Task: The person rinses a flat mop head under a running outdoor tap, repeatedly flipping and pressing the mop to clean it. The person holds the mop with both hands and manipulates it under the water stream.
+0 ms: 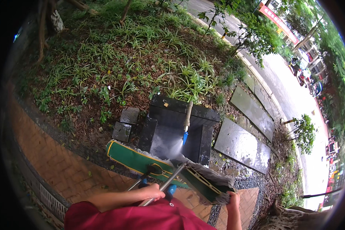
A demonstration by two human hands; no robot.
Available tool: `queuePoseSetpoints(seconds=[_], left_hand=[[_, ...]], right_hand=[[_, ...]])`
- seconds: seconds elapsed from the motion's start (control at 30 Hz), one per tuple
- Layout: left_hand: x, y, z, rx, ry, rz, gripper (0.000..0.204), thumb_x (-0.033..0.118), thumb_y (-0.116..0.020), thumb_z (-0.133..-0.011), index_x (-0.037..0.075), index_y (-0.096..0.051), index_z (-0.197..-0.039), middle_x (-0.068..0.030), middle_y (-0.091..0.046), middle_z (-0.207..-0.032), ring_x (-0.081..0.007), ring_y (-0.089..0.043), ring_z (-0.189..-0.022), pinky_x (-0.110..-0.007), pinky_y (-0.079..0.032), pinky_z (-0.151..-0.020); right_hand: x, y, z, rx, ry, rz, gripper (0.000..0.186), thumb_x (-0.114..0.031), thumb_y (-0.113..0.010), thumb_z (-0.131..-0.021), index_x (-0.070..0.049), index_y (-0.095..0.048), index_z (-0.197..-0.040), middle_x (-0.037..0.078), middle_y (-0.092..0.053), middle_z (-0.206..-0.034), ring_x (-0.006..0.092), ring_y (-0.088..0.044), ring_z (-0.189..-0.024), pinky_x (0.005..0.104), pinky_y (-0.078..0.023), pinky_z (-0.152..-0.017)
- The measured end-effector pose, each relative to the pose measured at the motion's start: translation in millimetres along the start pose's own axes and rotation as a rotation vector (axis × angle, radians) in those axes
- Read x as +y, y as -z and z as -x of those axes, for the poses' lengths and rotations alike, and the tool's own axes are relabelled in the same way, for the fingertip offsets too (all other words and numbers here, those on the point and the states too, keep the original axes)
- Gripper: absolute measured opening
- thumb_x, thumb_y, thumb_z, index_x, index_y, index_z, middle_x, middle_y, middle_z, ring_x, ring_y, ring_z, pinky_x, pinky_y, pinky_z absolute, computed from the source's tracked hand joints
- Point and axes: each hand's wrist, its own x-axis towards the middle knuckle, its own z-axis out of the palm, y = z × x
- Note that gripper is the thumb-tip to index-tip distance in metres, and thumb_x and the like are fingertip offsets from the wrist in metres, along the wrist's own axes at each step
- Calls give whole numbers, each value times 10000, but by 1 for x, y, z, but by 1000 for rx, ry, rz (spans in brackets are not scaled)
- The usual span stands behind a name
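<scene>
My left hand (154, 193) is closed round the metal handle of a flat mop. That mop's head (197, 183), green-backed with a grey string fringe, is tilted over the front of a black stone basin (184, 110). The fingers of my right hand (233, 200) grip the head's right end by the fringe. A second green mop head (128, 154) with yellow edging lies to the left, its handle running back beside my left hand. From a tap (189, 115) with a blue nozzle (185, 137), water sprays down toward the fringe.
Wet stone slabs (243, 143) lie right of the basin, and two small dark blocks (125, 122) stand left of it. A planted bed (138, 69) is behind. Brick paving (65, 161) surrounds my feet. Beyond a kerb runs a road (291, 96) with parked vehicles.
</scene>
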Motion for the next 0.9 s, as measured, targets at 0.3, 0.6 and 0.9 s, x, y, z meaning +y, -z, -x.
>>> queuePoseSetpoints(seconds=[0.3, 0.6, 0.9], left_hand=[[-3, 6, -6, 67, 18, -204, 200, 138, -550, -627, -55, -512, -589, -94, -518, -508, -134, -483, -410, -257, -399, -387], [26, 5, -3, 135, 62, -382, 221, 129, -553, -613, -91, -530, -623, -119, -549, -534, -166, -523, -429, -276, -430, -411], [18, -4, 3, 9, 98, -514, 246, 187, -530, -622, -58, -553, -625, -132, -566, -568, -198, -548, -475, -298, -441, -480]], right_hand=[[84, 34, -46, 64, -98, -213, 79, 7, -490, -564, -39, -477, -626, 35, -472, -607, 180, -479, -526, 308, -407, -487], [81, 17, -41, 129, -158, -140, 103, 2, -523, -598, -20, -518, -698, 71, -519, -659, 211, -508, -543, 344, -431, -518], [49, 86, -40, 67, -170, -108, 54, -63, -462, -621, -56, -444, -571, 50, -467, -552, 196, -490, -498, 318, -432, -492]])
